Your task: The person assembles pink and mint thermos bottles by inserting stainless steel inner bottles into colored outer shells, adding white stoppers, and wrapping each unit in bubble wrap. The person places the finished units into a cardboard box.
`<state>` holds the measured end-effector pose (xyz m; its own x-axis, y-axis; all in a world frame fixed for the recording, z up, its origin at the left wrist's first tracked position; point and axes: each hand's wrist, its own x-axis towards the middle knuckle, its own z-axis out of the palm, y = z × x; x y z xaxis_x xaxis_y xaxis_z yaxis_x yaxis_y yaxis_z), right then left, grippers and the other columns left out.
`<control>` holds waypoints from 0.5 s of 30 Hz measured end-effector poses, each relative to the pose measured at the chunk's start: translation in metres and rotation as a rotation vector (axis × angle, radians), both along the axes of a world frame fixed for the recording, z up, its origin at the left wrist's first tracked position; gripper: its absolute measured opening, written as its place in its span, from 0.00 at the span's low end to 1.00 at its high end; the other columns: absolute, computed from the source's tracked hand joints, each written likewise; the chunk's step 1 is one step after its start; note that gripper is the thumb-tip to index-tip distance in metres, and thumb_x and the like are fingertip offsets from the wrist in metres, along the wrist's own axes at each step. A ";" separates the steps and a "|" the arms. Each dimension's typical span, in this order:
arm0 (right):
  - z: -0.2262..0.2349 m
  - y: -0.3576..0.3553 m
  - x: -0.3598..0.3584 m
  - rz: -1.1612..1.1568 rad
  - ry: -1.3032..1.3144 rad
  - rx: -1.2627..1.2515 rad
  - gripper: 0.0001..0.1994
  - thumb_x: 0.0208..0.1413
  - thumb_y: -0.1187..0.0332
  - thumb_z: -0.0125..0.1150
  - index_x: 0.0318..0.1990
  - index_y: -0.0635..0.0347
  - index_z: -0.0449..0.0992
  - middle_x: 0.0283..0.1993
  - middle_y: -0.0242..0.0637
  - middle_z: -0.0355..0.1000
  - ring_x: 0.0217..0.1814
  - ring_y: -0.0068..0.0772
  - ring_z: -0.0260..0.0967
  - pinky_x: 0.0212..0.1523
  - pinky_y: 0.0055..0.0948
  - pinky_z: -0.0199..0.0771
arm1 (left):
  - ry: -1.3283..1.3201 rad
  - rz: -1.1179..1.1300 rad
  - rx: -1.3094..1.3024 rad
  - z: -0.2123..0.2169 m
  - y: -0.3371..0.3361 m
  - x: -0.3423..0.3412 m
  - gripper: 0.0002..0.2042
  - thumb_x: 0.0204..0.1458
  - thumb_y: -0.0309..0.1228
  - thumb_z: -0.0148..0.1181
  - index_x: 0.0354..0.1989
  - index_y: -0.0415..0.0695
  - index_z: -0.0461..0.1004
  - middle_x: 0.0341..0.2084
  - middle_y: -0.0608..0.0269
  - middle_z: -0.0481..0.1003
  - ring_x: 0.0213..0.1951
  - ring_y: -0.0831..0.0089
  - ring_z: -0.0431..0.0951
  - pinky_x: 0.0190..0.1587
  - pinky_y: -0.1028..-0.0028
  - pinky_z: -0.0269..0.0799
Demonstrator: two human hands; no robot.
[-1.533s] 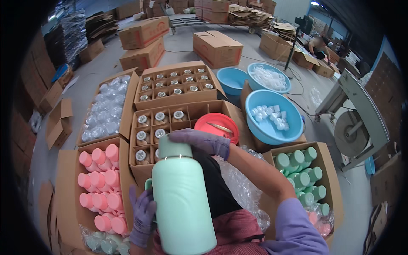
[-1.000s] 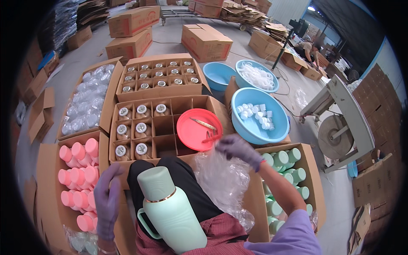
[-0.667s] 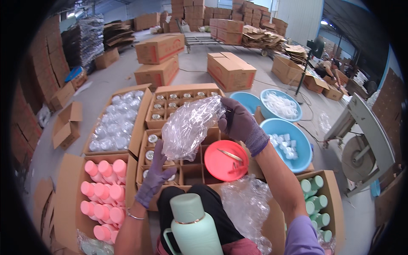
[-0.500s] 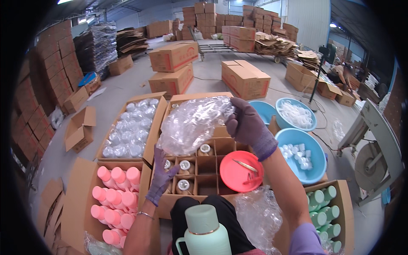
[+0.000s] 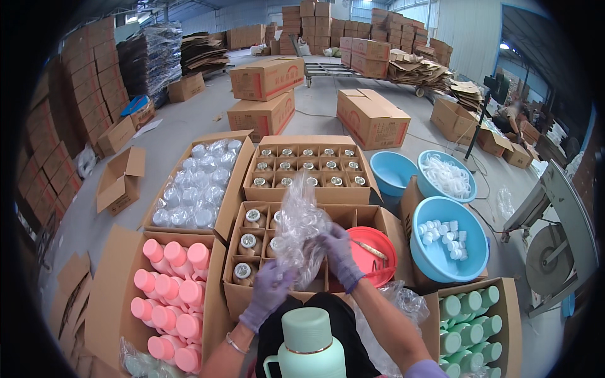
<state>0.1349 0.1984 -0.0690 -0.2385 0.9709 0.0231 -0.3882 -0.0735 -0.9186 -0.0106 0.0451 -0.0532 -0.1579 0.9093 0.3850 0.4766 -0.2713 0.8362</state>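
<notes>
Both my hands wear purple gloves. My left hand point(image 5: 270, 295) is closed on the lower edge of a crumpled clear plastic bag point(image 5: 301, 230). My right hand point(image 5: 341, 257) pinches the same bag from its right side. The bag stands up over a divided carton point(image 5: 234, 296) and hides part of its compartments. Silver-topped bottles point(image 5: 249, 243) fill several compartments on the left. At my lap, a pale green jug point(image 5: 307, 343) with a handle and a cup-like lid stands upright. Just right of my right hand, a red basin point(image 5: 372, 252) holds a thin blade-like tool.
Pink-capped bottles point(image 5: 167, 286) fill a carton at left; green ones point(image 5: 471, 331) fill another at right. Bagged clear-topped items point(image 5: 196, 183) and more silver-topped bottles point(image 5: 307, 165) sit ahead. Blue basins point(image 5: 482, 252) hold white caps and rings. A metal-framed machine point(image 5: 548, 233) stands far right.
My right hand has come down and inward with the bag, which now hangs narrower and upright. My left hand has moved right and nearer me, closing on the bag's lower edge.
</notes>
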 end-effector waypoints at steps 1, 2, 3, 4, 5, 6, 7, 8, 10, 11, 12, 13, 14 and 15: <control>-0.013 0.012 0.016 -0.088 -0.108 0.025 0.11 0.57 0.74 0.59 0.47 0.66 0.76 0.40 0.33 0.76 0.40 0.22 0.73 0.42 0.25 0.75 | -0.095 0.111 0.017 -0.010 -0.012 -0.010 0.14 0.58 0.30 0.61 0.50 0.35 0.76 0.44 0.54 0.78 0.42 0.64 0.80 0.48 0.69 0.75; -0.022 0.013 0.030 -0.081 -0.142 -0.049 0.11 0.57 0.75 0.58 0.47 0.66 0.76 0.40 0.33 0.76 0.39 0.22 0.73 0.41 0.25 0.76 | -0.187 0.230 0.029 -0.021 -0.025 -0.023 0.15 0.58 0.29 0.60 0.50 0.34 0.76 0.44 0.54 0.78 0.43 0.64 0.80 0.49 0.69 0.75; -0.032 0.010 0.040 -0.082 -0.180 -0.121 0.11 0.57 0.76 0.57 0.47 0.66 0.76 0.39 0.34 0.76 0.39 0.22 0.72 0.40 0.26 0.76 | -0.282 0.341 0.043 -0.028 -0.031 -0.029 0.15 0.59 0.29 0.60 0.51 0.33 0.75 0.45 0.54 0.78 0.43 0.64 0.80 0.50 0.68 0.75; -0.050 -0.003 0.042 -0.108 -0.264 -0.077 0.10 0.56 0.75 0.59 0.45 0.66 0.76 0.37 0.34 0.76 0.38 0.21 0.72 0.39 0.25 0.76 | -0.650 0.359 0.087 -0.028 -0.035 -0.024 0.15 0.59 0.29 0.60 0.51 0.33 0.75 0.44 0.55 0.78 0.43 0.64 0.80 0.50 0.69 0.75; -0.053 -0.023 0.038 -0.118 -0.349 -0.033 0.10 0.56 0.74 0.61 0.44 0.67 0.77 0.34 0.33 0.76 0.37 0.21 0.71 0.38 0.25 0.75 | -1.018 0.386 0.137 -0.029 -0.041 -0.018 0.15 0.58 0.29 0.59 0.52 0.33 0.75 0.44 0.55 0.78 0.43 0.65 0.80 0.50 0.69 0.74; -0.053 -0.041 0.041 -0.114 -0.436 0.028 0.14 0.55 0.74 0.62 0.49 0.68 0.74 0.38 0.35 0.74 0.39 0.22 0.71 0.38 0.25 0.75 | -1.385 0.402 0.194 -0.030 -0.047 -0.012 0.16 0.58 0.29 0.59 0.52 0.33 0.74 0.44 0.55 0.78 0.43 0.66 0.80 0.51 0.69 0.74; -0.053 -0.054 0.049 -0.155 -0.405 0.028 0.15 0.55 0.74 0.62 0.50 0.68 0.73 0.40 0.36 0.73 0.39 0.23 0.71 0.38 0.25 0.74 | -0.939 0.444 0.196 -0.027 -0.055 -0.005 0.16 0.59 0.30 0.59 0.52 0.33 0.74 0.44 0.55 0.78 0.43 0.67 0.79 0.50 0.70 0.74; -0.055 -0.066 0.057 -0.193 -0.376 0.023 0.16 0.54 0.74 0.61 0.51 0.67 0.72 0.42 0.36 0.72 0.40 0.23 0.70 0.38 0.25 0.74 | -0.491 0.468 0.182 -0.020 -0.066 0.002 0.17 0.59 0.32 0.59 0.52 0.33 0.74 0.44 0.55 0.78 0.43 0.69 0.79 0.49 0.70 0.74; -0.013 -0.112 0.067 -0.196 -0.388 0.025 0.16 0.53 0.76 0.58 0.51 0.65 0.73 0.49 0.40 0.67 0.46 0.31 0.69 0.49 0.31 0.74 | 0.292 0.499 0.167 -0.031 -0.096 -0.004 0.22 0.60 0.43 0.58 0.49 0.33 0.74 0.41 0.57 0.79 0.41 0.71 0.79 0.45 0.72 0.75; 0.004 -0.137 0.077 -0.231 -0.462 0.235 0.15 0.51 0.76 0.57 0.48 0.65 0.72 0.48 0.41 0.68 0.46 0.35 0.69 0.50 0.34 0.74 | -0.002 0.350 0.041 -0.028 -0.113 -0.002 0.22 0.60 0.42 0.57 0.51 0.33 0.73 0.42 0.55 0.78 0.42 0.71 0.79 0.46 0.71 0.75; 0.015 -0.158 0.090 -0.265 -0.530 0.450 0.15 0.49 0.77 0.57 0.46 0.65 0.71 0.46 0.42 0.69 0.46 0.39 0.70 0.51 0.37 0.73 | -0.296 0.198 -0.077 -0.017 -0.129 0.002 0.22 0.61 0.40 0.57 0.53 0.33 0.73 0.44 0.54 0.78 0.43 0.72 0.79 0.46 0.71 0.75; 0.021 -0.175 0.102 -0.291 -0.593 0.674 0.14 0.47 0.78 0.57 0.44 0.65 0.71 0.44 0.43 0.70 0.46 0.43 0.70 0.52 0.40 0.73 | -0.389 0.088 -0.073 -0.005 -0.142 0.010 0.23 0.61 0.41 0.56 0.55 0.33 0.72 0.43 0.53 0.78 0.44 0.74 0.78 0.46 0.71 0.75; 0.024 -0.192 0.116 -0.210 -0.616 0.803 0.12 0.45 0.78 0.56 0.41 0.63 0.71 0.44 0.44 0.70 0.48 0.48 0.69 0.53 0.45 0.71 | -0.483 -0.024 -0.076 0.008 -0.152 0.017 0.24 0.61 0.41 0.56 0.57 0.33 0.71 0.43 0.51 0.78 0.44 0.76 0.77 0.45 0.72 0.75; 0.021 -0.211 0.129 -0.126 -0.635 0.930 0.11 0.44 0.78 0.56 0.38 0.62 0.71 0.43 0.44 0.69 0.49 0.52 0.68 0.55 0.50 0.69 | -0.309 -0.003 -0.156 -0.006 -0.169 0.012 0.25 0.63 0.43 0.54 0.58 0.33 0.70 0.42 0.47 0.79 0.43 0.71 0.80 0.45 0.70 0.75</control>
